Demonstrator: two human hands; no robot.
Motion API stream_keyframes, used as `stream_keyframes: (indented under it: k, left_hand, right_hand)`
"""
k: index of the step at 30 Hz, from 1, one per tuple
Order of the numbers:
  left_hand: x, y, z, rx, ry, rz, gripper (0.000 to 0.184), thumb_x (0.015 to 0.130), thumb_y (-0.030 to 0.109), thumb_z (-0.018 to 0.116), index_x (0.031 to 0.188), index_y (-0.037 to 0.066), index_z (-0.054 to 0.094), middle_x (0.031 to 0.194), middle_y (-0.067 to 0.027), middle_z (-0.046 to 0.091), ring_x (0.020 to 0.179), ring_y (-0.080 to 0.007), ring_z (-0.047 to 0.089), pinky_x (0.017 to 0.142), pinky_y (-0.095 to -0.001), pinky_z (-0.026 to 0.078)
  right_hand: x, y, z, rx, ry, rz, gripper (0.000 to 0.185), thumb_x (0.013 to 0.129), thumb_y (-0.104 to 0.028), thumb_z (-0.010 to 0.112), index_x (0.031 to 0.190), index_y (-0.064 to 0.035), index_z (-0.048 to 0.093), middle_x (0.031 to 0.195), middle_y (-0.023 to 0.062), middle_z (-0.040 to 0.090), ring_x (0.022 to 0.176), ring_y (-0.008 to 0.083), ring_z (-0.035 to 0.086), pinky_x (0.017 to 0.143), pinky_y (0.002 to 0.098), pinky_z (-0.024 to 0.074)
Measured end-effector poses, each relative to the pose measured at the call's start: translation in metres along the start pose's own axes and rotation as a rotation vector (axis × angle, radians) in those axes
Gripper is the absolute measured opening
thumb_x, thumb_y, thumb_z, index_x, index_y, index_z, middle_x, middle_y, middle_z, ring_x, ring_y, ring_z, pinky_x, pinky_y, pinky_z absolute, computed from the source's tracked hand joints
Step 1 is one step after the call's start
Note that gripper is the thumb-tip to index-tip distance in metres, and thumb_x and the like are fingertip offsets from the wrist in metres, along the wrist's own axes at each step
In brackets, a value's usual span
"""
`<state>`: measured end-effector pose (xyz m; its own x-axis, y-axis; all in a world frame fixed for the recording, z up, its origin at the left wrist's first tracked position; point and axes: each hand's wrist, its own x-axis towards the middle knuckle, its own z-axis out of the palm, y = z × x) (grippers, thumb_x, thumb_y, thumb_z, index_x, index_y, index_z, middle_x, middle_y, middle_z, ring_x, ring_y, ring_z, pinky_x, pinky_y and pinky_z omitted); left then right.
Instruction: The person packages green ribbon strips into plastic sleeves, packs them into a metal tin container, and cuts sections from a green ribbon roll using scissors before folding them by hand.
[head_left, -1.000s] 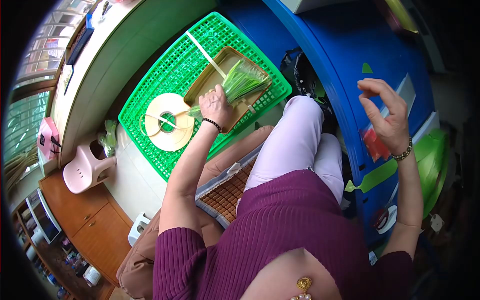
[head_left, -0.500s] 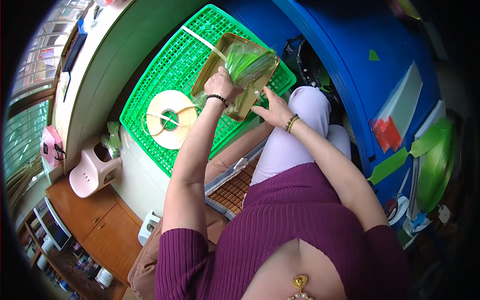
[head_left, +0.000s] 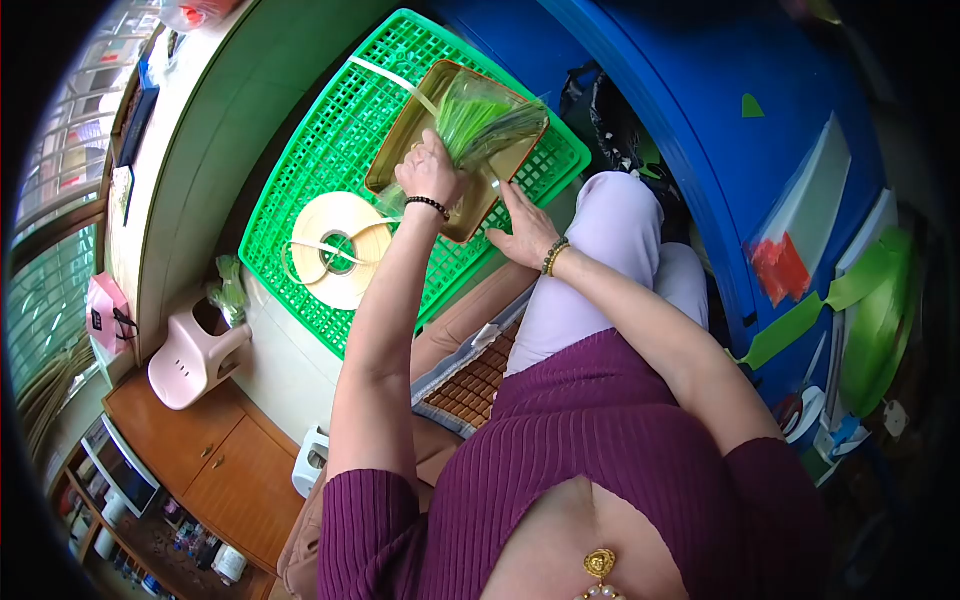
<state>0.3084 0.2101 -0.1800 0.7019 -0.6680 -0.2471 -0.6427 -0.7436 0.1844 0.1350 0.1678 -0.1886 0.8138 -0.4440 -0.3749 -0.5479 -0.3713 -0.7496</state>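
My left hand (head_left: 430, 172), with a dark beaded bracelet at its wrist, is closed around a bundle of thin green stems (head_left: 474, 115) in clear plastic. The bundle lies slanted over a shallow gold-brown tray (head_left: 514, 154), its tips fanned toward the tray's far right side. My right hand (head_left: 526, 232) is open at the tray's near right edge, fingers extended and thumb apart. A small shiny spot shows by its fingertips; I cannot make out what it is. Beside my left forearm lies a roll of cream ribbon (head_left: 312, 218) with a loose loop.
An upturned green plastic basket (head_left: 300, 165) carries the tray and roll. A pale strip (head_left: 392, 76) crosses it to the tray. Blue panelling (head_left: 700, 130) stands at right, with green pieces (head_left: 785, 328) hanging. A pink stool (head_left: 190, 360) and wooden cabinet (head_left: 235, 470) are at left.
The view has shifted slightly. My left hand still grips the bundle, whose stems look a little more upright and spread. My right hand remains at the tray's edge.
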Motion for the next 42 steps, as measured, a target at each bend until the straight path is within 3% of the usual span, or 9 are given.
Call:
stream_keyframes:
  k: [8,15,17,23,29,32,35,40,42]
  left_hand:
    - [-0.019,0.018,0.006,-0.115,-0.130,-0.030,0.055,0.065,0.035,0.070,0.099,0.001,0.044,0.096,-0.0250,0.060,0.094,-0.0380,0.058,0.081,-0.0452,0.046]
    - [0.011,-0.013,0.010,-0.556,-0.337,-0.163,0.078,0.048,0.023,0.088,0.110,-0.005,0.051,0.102,-0.0170,0.062,0.096,-0.0217,0.060,0.084,-0.0324,0.048]
    - [0.011,-0.016,0.010,-0.534,-0.356,-0.046,0.080,0.053,0.035,0.080,0.115,-0.002,0.045,0.102,-0.0230,0.060,0.097,-0.0332,0.060,0.084,-0.0380,0.048]
    - [0.002,-0.014,0.010,-0.130,-0.049,0.326,0.085,0.059,0.034,0.074,0.126,0.000,0.034,0.103,-0.0236,0.058,0.092,-0.0360,0.059,0.080,-0.0431,0.047]
    - [-0.012,-0.007,0.008,-0.079,-0.191,0.264,0.105,0.055,0.044,0.079,0.135,-0.001,0.029,0.115,-0.0234,0.052,0.108,-0.0376,0.051,0.089,-0.0425,0.043]
    - [0.004,-0.022,-0.001,-0.474,-0.294,0.225,0.110,0.052,0.062,0.078,0.131,-0.002,0.037,0.118,-0.0285,0.048,0.117,-0.0388,0.045,0.099,-0.0411,0.039]
    - [0.017,-0.031,0.007,-0.497,-0.156,0.143,0.106,0.056,0.063,0.076,0.130,-0.002,0.038,0.118,-0.0279,0.048,0.115,-0.0373,0.047,0.097,-0.0415,0.040]
    - [-0.020,0.008,-0.004,-0.147,0.015,0.424,0.069,0.078,0.051,0.059,0.122,0.000,0.043,0.111,-0.0213,0.055,0.100,-0.0338,0.054,0.082,-0.0435,0.041]
    - [-0.025,0.002,-0.002,-0.123,0.025,0.485,0.068,0.079,0.050,0.059,0.121,0.000,0.044,0.108,-0.0203,0.056,0.099,-0.0339,0.054,0.082,-0.0434,0.041]
  right_hand:
    - [-0.001,0.000,-0.002,-0.047,-0.049,0.016,0.083,0.074,-0.026,0.062,0.138,0.0037,0.020,0.139,0.0304,0.028,0.126,0.0394,0.036,0.103,0.0406,0.0324]
    - [-0.001,0.004,0.002,-0.053,-0.014,-0.011,0.083,0.072,-0.024,0.063,0.138,0.0013,0.019,0.139,0.0256,0.029,0.124,0.0377,0.038,0.099,0.0453,0.0348]
    - [-0.001,0.006,0.004,-0.060,-0.005,-0.019,0.083,0.072,-0.024,0.063,0.138,0.0011,0.019,0.140,0.0255,0.029,0.124,0.0374,0.038,0.099,0.0448,0.0344]
    - [-0.001,0.002,0.000,-0.092,-0.041,-0.010,0.084,0.073,-0.024,0.063,0.139,0.0006,0.018,0.140,0.0291,0.027,0.128,0.0390,0.033,0.104,0.0412,0.0316]
    - [0.000,0.006,0.003,-0.076,-0.011,-0.033,0.084,0.071,-0.021,0.064,0.138,-0.0013,0.019,0.139,0.0227,0.028,0.125,0.0362,0.036,0.099,0.0461,0.0337]
    - [-0.001,0.005,0.003,-0.102,-0.014,-0.027,0.084,0.070,-0.019,0.063,0.138,-0.0009,0.018,0.139,0.0213,0.029,0.125,0.0357,0.036,0.098,0.0460,0.0349]
    - [0.000,0.001,-0.002,-0.086,-0.072,-0.008,0.087,0.072,-0.021,0.062,0.141,-0.0008,0.014,0.144,0.0242,0.022,0.130,0.0365,0.031,0.103,0.0449,0.0320]
    - [0.000,0.009,0.000,-0.034,-0.061,-0.059,0.069,0.072,-0.021,0.061,0.129,-0.0002,0.028,0.124,0.0229,0.043,0.116,0.0379,0.043,0.095,0.0416,0.0399]
    - [0.003,0.013,0.002,0.000,-0.110,-0.029,0.067,0.072,-0.020,0.061,0.128,-0.0014,0.030,0.124,0.0227,0.044,0.116,0.0376,0.044,0.096,0.0421,0.0393]
